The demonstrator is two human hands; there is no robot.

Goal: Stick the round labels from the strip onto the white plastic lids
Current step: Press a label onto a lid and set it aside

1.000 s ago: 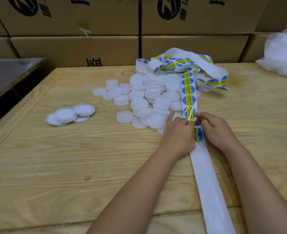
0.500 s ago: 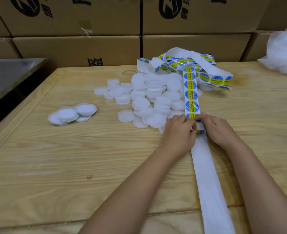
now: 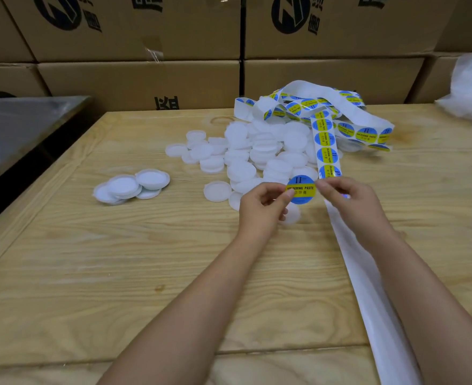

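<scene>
Pinching one round label (image 3: 301,189), blue and yellow, by its left edge: left hand (image 3: 262,209), fingers curled. Right hand (image 3: 348,202): curled on the strip (image 3: 326,147), fingertips at the label's right edge. Label held above the wooden table (image 3: 118,273), just in front of the heap of white lids (image 3: 257,157). Small cluster of lids (image 3: 132,186) well apart, to the left. Cardboard boxes (image 3: 145,79) behind.

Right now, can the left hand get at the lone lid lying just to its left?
Probably yes. The lone lid lies on the table beside the left hand, nothing between them. But that hand and the right hand both pinch the peeled label, so it must let go first.
</scene>
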